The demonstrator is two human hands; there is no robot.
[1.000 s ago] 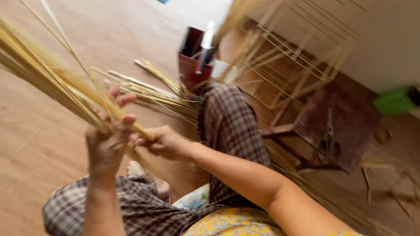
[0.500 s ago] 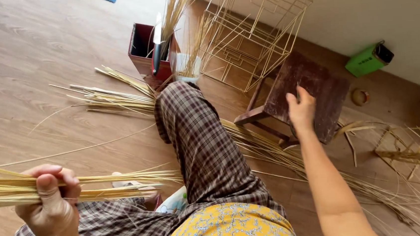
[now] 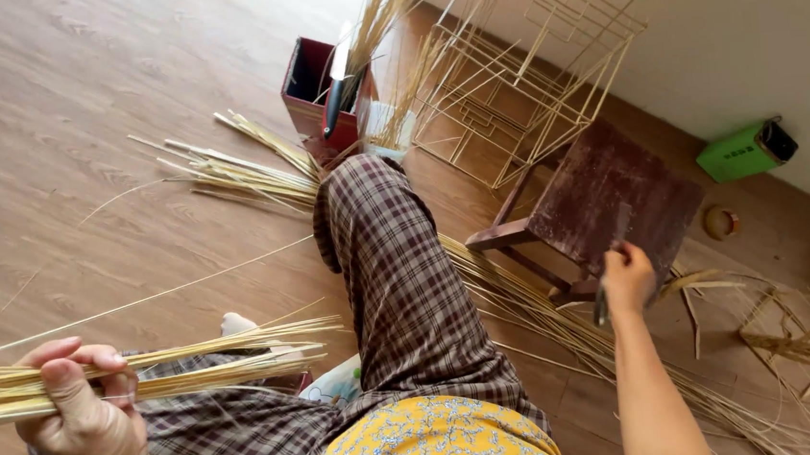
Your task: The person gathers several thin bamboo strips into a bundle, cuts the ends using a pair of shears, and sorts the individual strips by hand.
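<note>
Wood floor (image 3: 79, 118): left hand (image 3: 83, 416) fist-grips bamboo strips (image 3: 194, 362), ends cropped; right hand (image 3: 627, 277) pinches blurry tool (image 3: 603, 303).

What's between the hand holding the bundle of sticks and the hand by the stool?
In the head view, the person's checked trouser leg lies between the left hand and right hand, over wood floor.

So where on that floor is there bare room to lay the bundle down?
The wood floor is bare at upper left, bordered by the red box and the loose strips. Right of the checked trouser leg it is crowded: strips, the dark stool by the right hand, thin frames. The left hand grips the bundle.
</note>
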